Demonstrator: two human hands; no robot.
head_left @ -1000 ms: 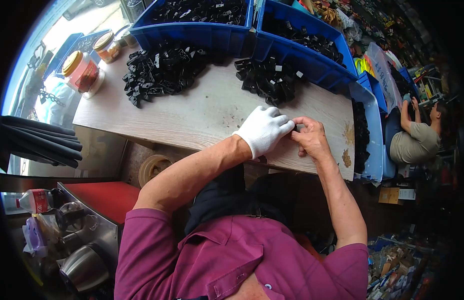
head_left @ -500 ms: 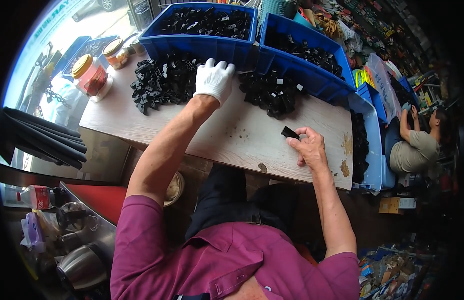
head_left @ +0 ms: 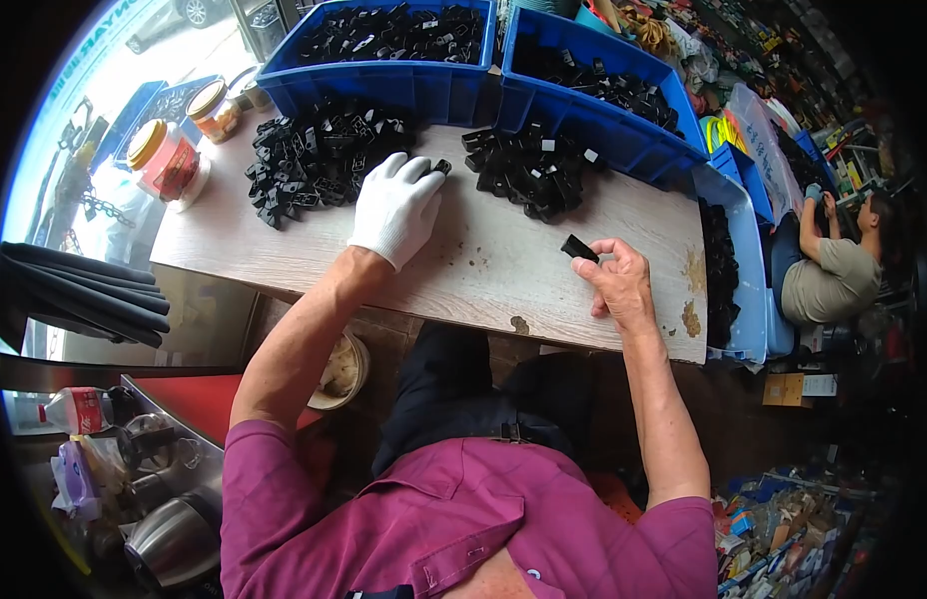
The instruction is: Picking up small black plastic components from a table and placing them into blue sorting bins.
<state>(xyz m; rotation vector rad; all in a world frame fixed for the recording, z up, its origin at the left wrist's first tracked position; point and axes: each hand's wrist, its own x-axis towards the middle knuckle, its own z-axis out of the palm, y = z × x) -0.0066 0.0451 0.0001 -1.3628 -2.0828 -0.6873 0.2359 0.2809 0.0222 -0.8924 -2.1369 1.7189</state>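
My left hand, in a white knit glove, is over the table beside the left pile of small black plastic parts. A small black plastic part is pinched at its fingertips. Farther right, my bare right hand grips a short black rectangular piece between thumb and fingers, above the tabletop. Its other fingers are curled. Between the hands, toward the back, lies a second pile of black parts, some showing pale faces.
Two blue bins full of black parts line the table's back edge. A lighter blue bin stands at the right end. Lidded jars are at the left. Beyond the right end sits another person.
My left hand has pulled back toward me from the gap between the piles, and a black part now shows at its fingertips. My right hand keeps its hold almost in place.
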